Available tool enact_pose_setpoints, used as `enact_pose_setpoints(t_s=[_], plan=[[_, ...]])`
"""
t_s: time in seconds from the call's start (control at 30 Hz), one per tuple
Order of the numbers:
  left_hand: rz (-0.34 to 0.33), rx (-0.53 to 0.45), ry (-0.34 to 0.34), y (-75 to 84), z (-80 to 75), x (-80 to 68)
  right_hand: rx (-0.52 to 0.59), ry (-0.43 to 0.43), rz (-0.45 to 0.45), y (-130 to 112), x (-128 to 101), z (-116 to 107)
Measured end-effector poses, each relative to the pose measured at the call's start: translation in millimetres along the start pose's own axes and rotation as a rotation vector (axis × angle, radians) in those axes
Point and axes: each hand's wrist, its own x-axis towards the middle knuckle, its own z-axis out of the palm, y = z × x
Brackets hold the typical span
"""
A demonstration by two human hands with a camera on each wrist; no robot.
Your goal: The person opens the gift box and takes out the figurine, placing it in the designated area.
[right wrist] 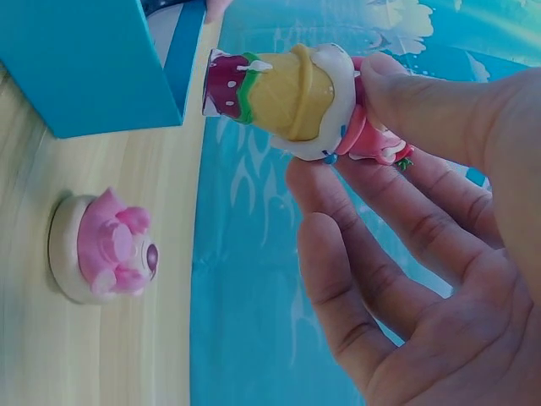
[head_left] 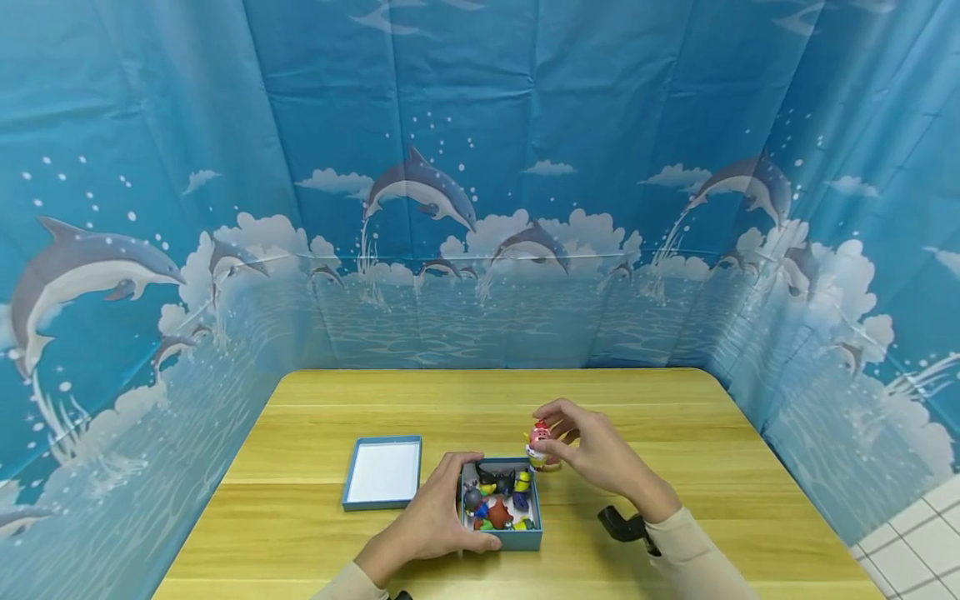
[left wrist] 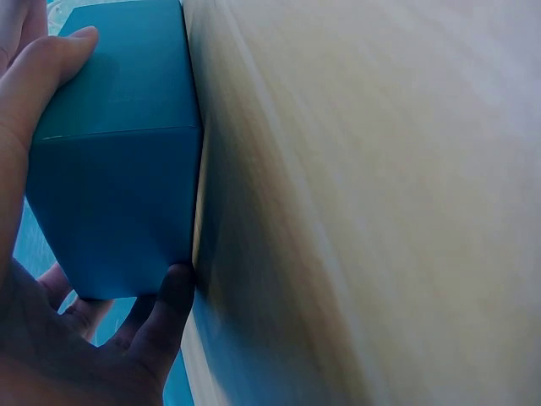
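A small blue box [head_left: 525, 540] full of little colourful toy figures [head_left: 498, 500] sits on the wooden table [head_left: 675, 433]. My left hand [head_left: 450, 504] grips its left side, thumb on the far edge and fingers at the near corner; the left wrist view shows the blue box [left wrist: 118, 169] wall in that grip. Just beyond the box's far right corner, my right hand [head_left: 551, 442] pinches a pink, yellow and white figurine [head_left: 537, 440] between thumb and fingers. The right wrist view shows this figurine [right wrist: 292, 93] lying sideways in the hand, above the table.
The box's blue lid [head_left: 382, 472] lies upturned, white inside, left of the box. A small pink figure on a cream base [right wrist: 101, 247] stands on the table near the box corner [right wrist: 84, 68]. A dolphin-print curtain [head_left: 480, 208] surrounds the table.
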Motion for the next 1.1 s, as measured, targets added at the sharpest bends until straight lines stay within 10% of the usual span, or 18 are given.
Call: enact_pose_setpoints(t_s=[1.1], plan=[[0.009, 0.009, 0.002, 1.9, -1.2, 0.9, -0.04, 0.078, 0.103, 45, -8, -18]])
